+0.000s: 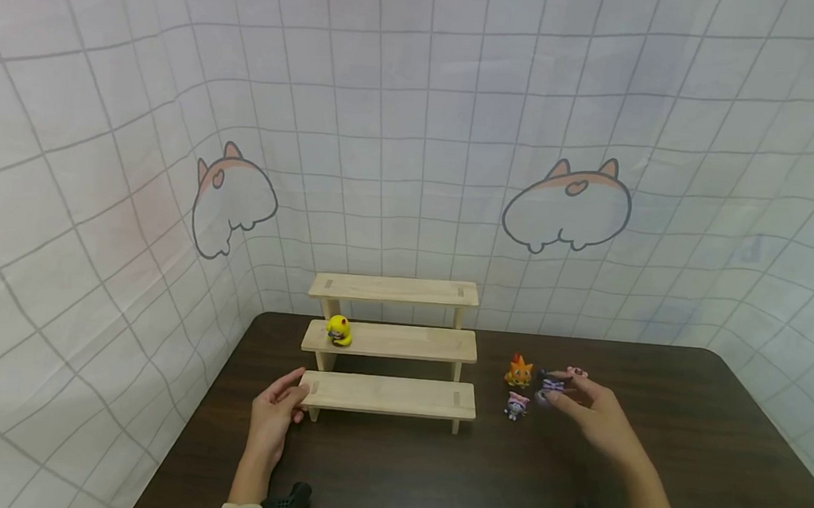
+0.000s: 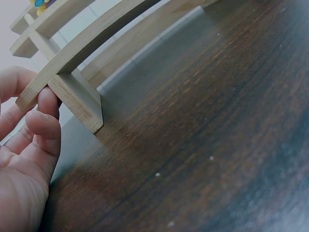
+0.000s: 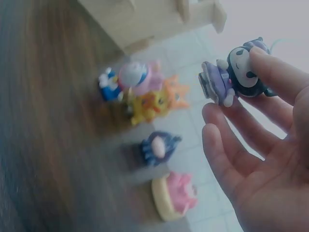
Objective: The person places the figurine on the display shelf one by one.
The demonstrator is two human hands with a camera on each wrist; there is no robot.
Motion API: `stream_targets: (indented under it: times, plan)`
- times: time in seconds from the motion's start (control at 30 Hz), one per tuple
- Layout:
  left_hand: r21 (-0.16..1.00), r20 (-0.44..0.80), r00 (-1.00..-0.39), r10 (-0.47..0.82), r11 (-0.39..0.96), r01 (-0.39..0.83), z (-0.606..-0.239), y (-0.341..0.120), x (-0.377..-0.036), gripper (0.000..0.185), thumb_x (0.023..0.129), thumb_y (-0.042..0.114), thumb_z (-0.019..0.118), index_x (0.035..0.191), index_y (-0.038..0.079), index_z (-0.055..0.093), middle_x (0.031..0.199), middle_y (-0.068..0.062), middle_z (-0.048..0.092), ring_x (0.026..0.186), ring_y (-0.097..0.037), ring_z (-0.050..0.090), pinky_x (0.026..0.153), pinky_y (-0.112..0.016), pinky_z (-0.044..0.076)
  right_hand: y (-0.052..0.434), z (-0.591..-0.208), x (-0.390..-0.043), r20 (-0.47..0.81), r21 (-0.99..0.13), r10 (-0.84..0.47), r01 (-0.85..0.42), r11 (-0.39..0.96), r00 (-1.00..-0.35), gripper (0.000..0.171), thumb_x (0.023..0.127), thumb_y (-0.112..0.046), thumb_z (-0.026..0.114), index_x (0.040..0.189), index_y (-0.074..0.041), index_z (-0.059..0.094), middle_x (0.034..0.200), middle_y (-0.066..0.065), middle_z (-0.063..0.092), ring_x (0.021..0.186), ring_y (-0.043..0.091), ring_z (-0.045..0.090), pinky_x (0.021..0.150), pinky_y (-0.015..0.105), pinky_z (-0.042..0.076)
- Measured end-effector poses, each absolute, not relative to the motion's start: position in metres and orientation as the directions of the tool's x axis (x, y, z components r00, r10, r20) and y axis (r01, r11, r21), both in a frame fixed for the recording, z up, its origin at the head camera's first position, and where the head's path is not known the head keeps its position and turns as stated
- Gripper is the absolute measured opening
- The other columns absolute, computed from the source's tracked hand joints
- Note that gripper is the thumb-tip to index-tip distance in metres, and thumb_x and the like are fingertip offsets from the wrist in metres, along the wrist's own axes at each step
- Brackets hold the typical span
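Dark wooden table (image 1: 432, 479) stands against a white gridded backdrop (image 1: 414, 167) printed with cartoon cats; at the far middle of the table sits a three-tier wooden stand (image 1: 391, 340), taken as the landmark for all positions below.

Left hand (image 1: 275, 419) rests at the stand's left end, at the lowest tier; in the left wrist view its fingertips (image 2: 48, 104) touch the underside of the lowest board beside the near left leg, with the fingers loosely curled and closed round nothing; the thumb's position against the board cannot be made out.

Right hand (image 1: 598, 420) is to the right of the stand, raised off the table; it pinches a purple-and-black figurine (image 3: 236, 72); in the right wrist view the thumb (image 3: 275, 72) presses on the figurine's head from above, the upper fingers support it from beneath, and the figure projects beyond the fingertips toward the stand; the remaining fingers (image 3: 222, 154) are extended and relaxed below it, touching nothing.

Yellow figurine (image 1: 339, 331) stands on the stand's middle tier, near its left end; top and bottom tiers carry no figures in the head view.

On the table right of the stand, between it and the right hand: an orange spiky figurine (image 1: 519, 371), and nearer the person a small white-and-pink figurine (image 1: 516, 405); the right wrist view shows two more, a dark blue figurine (image 3: 158, 147) and a pink-and-cream figurine (image 3: 175, 195), both blurred, lying on the table below the held figure and apart from the fingers.
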State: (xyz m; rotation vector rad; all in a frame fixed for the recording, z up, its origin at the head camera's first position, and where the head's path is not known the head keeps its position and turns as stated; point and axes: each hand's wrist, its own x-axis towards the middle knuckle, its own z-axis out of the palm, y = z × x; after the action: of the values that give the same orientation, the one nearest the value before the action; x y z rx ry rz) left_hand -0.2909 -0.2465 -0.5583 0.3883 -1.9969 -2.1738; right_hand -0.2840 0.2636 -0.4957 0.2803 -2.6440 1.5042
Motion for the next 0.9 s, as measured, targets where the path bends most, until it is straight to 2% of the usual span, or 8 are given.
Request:
stream_targets:
  times: [0.17, 0.33, 0.47, 0.67, 0.9]
  plan:
    - [0.994, -0.08, -0.952, -0.294, -0.092, -0.055, -0.558, -0.247, -0.291, 0.043, 0.098, 0.009, 0.066, 0.141, 0.006, 0.061, 0.079, 0.009, 0.068, 0.065, -0.007, 0.058, 0.057, -0.019, 0.047, 0.25, -0.485, -0.279, 0.206, -0.833, -0.155, -0.256, 0.49, -0.966, 0.041, 0.1, -0.023, 0.068, 0.134, -0.001, 0.063, 0.116, 0.022, 0.071, 0.097, 0.014, 0.068, 0.076, 0.029, 0.056]
    - [0.994, -0.086, -0.952, -0.295, -0.09, -0.062, -0.558, -0.247, -0.291, 0.043, 0.098, 0.01, 0.066, 0.141, 0.007, 0.061, 0.08, 0.009, 0.069, 0.065, -0.007, 0.058, 0.057, -0.02, 0.047, 0.236, -0.48, -0.277, 0.256, -0.82, -0.198, -0.321, 0.474, -0.946, 0.038, 0.1, -0.02, 0.067, 0.132, -0.001, 0.064, 0.114, 0.019, 0.073, 0.096, 0.006, 0.068, 0.079, 0.025, 0.056]
    - [0.993, -0.088, -0.951, -0.296, -0.096, -0.062, -0.559, -0.247, -0.292, 0.043, 0.098, 0.009, 0.067, 0.14, 0.007, 0.061, 0.08, 0.008, 0.069, 0.065, -0.008, 0.058, 0.057, -0.02, 0.047, 0.225, -0.481, -0.275, 0.272, -0.839, -0.238, -0.351, 0.415, -0.932, 0.036, 0.1, -0.019, 0.067, 0.131, -0.002, 0.065, 0.114, 0.017, 0.073, 0.098, 0.003, 0.068, 0.084, 0.022, 0.055]
    - [0.993, -0.088, -0.952, -0.295, -0.096, -0.062, -0.56, -0.247, -0.292, 0.043, 0.098, 0.01, 0.067, 0.141, 0.007, 0.061, 0.08, 0.009, 0.069, 0.065, -0.008, 0.058, 0.057, -0.02, 0.047, 0.206, -0.483, -0.272, 0.262, -0.886, -0.259, -0.338, 0.318, -0.93, 0.036, 0.1, -0.017, 0.067, 0.132, -0.002, 0.063, 0.115, 0.019, 0.072, 0.098, 0.005, 0.069, 0.084, 0.024, 0.057]
    - [0.993, -0.086, -0.952, -0.294, -0.097, -0.06, -0.56, -0.248, -0.292, 0.043, 0.098, 0.009, 0.066, 0.141, 0.008, 0.061, 0.081, 0.009, 0.069, 0.066, -0.008, 0.059, 0.057, -0.02, 0.047, 0.181, -0.485, -0.27, 0.258, -0.895, -0.23, -0.322, 0.309, -0.938, 0.035, 0.098, -0.02, 0.07, 0.131, -0.007, 0.065, 0.105, 0.017, 0.07, 0.085, 0.01, 0.068, 0.07, 0.028, 0.055]
